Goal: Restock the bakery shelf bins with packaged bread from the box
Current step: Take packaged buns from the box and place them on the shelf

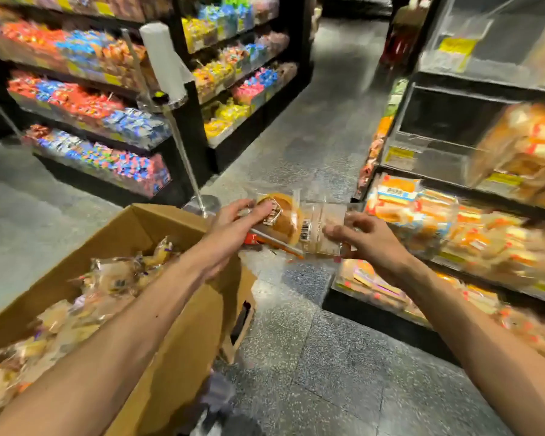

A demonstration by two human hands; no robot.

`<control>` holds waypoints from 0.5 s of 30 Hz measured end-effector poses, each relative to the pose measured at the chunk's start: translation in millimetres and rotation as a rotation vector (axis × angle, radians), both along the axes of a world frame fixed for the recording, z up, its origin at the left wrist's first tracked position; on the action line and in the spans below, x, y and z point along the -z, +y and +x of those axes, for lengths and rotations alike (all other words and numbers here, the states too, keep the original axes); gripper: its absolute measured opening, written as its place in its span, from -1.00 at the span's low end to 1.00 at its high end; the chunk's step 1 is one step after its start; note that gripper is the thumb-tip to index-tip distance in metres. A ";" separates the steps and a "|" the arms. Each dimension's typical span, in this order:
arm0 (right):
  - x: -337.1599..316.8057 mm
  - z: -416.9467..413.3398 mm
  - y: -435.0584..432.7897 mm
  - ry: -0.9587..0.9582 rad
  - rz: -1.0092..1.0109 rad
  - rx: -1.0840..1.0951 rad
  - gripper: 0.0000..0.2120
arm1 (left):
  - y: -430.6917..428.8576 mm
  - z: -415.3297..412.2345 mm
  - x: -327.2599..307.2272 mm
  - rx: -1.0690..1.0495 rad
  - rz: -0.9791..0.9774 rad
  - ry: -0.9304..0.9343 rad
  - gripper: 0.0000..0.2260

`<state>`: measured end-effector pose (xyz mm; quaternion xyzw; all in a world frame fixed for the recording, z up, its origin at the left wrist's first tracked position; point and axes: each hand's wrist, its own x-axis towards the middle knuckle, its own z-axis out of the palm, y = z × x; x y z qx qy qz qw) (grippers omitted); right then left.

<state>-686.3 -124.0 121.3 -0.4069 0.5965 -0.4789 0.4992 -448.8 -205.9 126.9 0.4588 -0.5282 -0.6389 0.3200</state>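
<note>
Just right of the cardboard box (pixel 183 335), above the floor, the packet of bread (pixel 291 226) is held between both hands: the left hand (pixel 239 228) curls round one end and the right hand (pixel 370 243) grips the clear other end. It looks light, soft and easily squashed inside slippery film, so I'd hold it loosely by the ends. Farther right of the box the shelf bins (pixel 428 158) are crowded low down, and a metal pole (pixel 183 152) stands just behind the box, off the path.
</note>
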 end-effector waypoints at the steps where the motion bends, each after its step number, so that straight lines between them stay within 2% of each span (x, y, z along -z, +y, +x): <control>1: -3.9 -25.6 18.1 -0.010 -0.012 0.055 -0.73 | 6.2 -32.1 -4.1 0.011 -0.028 0.001 -0.38; 5: -15.9 -134.4 98.0 0.012 -0.049 0.219 -0.57 | 45.9 -169.0 -7.0 0.060 -0.087 0.024 -0.64; 7: -19.0 -189.5 137.9 0.026 -0.052 0.306 -0.57 | 73.7 -239.4 1.4 0.117 -0.133 -0.001 -0.71; 8: -18.7 -216.1 156.6 0.034 -0.053 0.349 -0.63 | 88.1 -272.8 4.4 0.153 -0.160 -0.020 -0.72; 11: -18.3 -283.1 209.3 0.030 -0.072 0.469 -0.89 | 126.9 -360.4 11.0 0.276 -0.200 -0.023 -0.53; 13: -19.0 -319.4 238.1 0.050 -0.102 0.547 -0.85 | 146.0 -410.7 10.5 0.345 -0.177 -0.015 -0.35; 15: -18.0 -353.7 261.6 0.032 -0.112 0.616 -0.85 | 163.7 -457.4 4.6 0.382 -0.165 -0.053 -0.32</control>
